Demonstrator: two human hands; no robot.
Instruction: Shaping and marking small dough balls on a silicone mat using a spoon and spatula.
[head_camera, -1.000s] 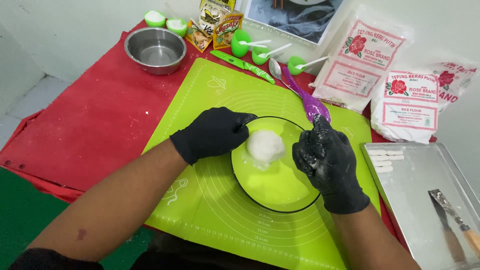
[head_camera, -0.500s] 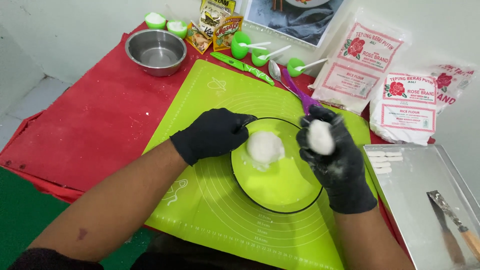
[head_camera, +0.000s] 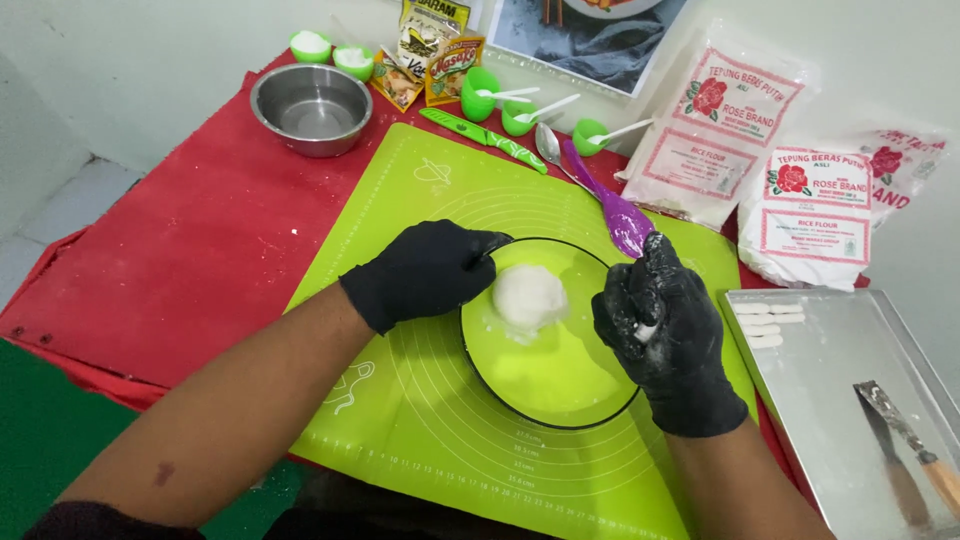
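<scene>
A lump of white dough (head_camera: 529, 296) lies in a shallow glass dish (head_camera: 560, 390) on a lime green baking mat (head_camera: 420, 200). My left hand (head_camera: 425, 272), in a black glove, rests on the dish's left rim right beside the lump. My right hand (head_camera: 665, 335), also gloved in black, is closed around a small piece of white dough (head_camera: 647, 331) over the dish's right rim; only a sliver of it shows between the fingers.
A metal tray (head_camera: 850, 360) at right holds several small white dough sticks (head_camera: 768, 322) and a scraper (head_camera: 905, 435). Behind the mat: a steel bowl (head_camera: 311, 108), a purple spatula (head_camera: 612, 205), green cups with spoons (head_camera: 500, 105), flour bags (head_camera: 715, 135), sachets. A red cloth (head_camera: 180, 250) covers the table.
My right hand held the small dough piece on its open palm half a second ago; now the fingers have closed over it. My left hand and the big lump have stayed put.
</scene>
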